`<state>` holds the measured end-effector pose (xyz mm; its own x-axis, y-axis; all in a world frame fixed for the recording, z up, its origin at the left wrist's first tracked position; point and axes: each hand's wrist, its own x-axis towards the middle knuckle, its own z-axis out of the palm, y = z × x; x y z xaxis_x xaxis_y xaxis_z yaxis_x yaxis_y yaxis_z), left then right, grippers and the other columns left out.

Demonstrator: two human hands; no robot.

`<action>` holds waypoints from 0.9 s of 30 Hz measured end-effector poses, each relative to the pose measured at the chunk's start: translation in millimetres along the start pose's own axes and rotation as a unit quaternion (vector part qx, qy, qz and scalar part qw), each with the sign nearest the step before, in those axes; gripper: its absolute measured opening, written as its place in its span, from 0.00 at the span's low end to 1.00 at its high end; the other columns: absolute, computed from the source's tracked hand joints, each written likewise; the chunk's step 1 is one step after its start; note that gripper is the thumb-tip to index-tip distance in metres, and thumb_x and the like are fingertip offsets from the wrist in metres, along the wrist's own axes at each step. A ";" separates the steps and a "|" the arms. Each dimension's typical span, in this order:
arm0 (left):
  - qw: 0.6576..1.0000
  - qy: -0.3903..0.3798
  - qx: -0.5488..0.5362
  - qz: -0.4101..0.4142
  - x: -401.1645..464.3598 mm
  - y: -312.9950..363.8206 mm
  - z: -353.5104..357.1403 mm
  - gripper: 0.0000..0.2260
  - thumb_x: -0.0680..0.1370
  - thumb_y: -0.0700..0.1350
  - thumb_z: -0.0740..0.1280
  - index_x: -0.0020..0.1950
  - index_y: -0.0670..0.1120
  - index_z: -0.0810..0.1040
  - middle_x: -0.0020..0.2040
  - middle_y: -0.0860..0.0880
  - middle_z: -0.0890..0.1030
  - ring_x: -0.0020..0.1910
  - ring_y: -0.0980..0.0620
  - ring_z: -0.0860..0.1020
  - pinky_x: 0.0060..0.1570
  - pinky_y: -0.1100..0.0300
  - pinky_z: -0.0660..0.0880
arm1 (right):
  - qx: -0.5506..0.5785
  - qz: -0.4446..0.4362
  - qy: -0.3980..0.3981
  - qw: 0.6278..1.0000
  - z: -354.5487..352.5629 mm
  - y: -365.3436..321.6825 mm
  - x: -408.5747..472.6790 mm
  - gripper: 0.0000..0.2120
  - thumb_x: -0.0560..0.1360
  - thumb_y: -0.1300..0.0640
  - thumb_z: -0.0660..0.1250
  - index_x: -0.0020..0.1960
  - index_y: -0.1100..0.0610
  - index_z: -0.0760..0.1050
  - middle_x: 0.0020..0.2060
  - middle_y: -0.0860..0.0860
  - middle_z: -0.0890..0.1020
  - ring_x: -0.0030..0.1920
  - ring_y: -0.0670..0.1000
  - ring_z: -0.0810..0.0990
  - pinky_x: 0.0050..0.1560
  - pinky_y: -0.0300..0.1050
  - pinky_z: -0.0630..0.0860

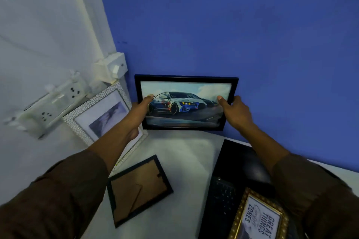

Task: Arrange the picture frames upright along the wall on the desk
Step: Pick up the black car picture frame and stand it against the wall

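A black-framed picture of a racing car (184,91) stands upright against the blue wall, its lower edge at the white desk (186,161). My left hand (138,111) grips its left side and my right hand (236,111) grips its right side, thumbs on the glass. A silver textured frame (99,111) leans upright in the corner to the left, partly behind my left forearm. A small black frame (138,190) lies face down on the desk. A gold frame with the words "GREAT THINGS" (258,217) lies face up at the lower right, on a laptop.
An open black laptop (233,170) lies on the desk's right side, close to the blue wall. White switch and socket boards (52,103) and a white box (112,68) jut from the white left wall above the silver frame.
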<state>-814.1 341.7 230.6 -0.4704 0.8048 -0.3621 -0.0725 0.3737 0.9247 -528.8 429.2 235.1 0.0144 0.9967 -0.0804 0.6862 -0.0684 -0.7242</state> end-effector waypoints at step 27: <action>0.973 -0.170 0.138 -0.069 247.2 -112.6 62.8 0.36 0.77 0.59 0.69 0.80 0.48 0.59 0.74 0.47 0.71 0.70 0.46 0.71 0.62 0.58 0.66 | 0.028 0.258 -0.048 0.965 112.6 75.1 112.7 0.34 0.75 0.34 0.66 0.70 0.58 0.71 0.68 0.59 0.78 0.65 0.61 0.77 0.59 0.52 0.72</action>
<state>-867.0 527.5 29.6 -0.1509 0.8272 -0.5412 0.1469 0.5601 0.8153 -557.6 531.3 94.5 0.2747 0.8210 -0.5004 0.5658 -0.5588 -0.6063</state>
